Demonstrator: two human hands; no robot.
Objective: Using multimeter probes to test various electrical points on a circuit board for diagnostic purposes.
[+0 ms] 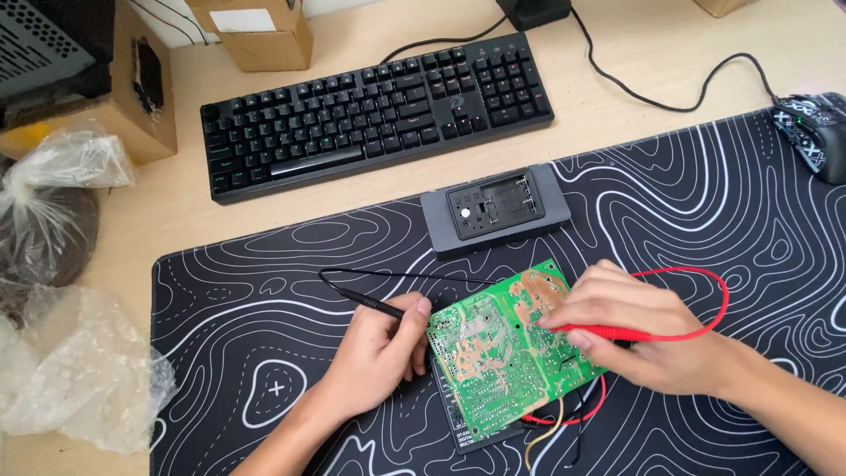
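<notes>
A green circuit board (493, 353) lies solder side up on a dark flat device (467, 432) on the black desk mat (256, 291). My left hand (379, 357) grips a black test probe (370, 303) at the board's left edge; its thin black lead runs up and to the right. My right hand (639, 330) holds a red test probe (608, 334) with its tip pointing left onto the board's upper right area. The red lead (718, 304) loops out to the right of that hand. Red, yellow and black wires (564, 419) trail from under the board's lower edge.
A grey box with a recessed black panel (495, 210) sits just beyond the board. Behind it lies a black keyboard (374, 110). A patterned mouse (815, 132) is at the far right. Cardboard boxes (260, 35) and crumpled plastic bags (66, 370) crowd the left side.
</notes>
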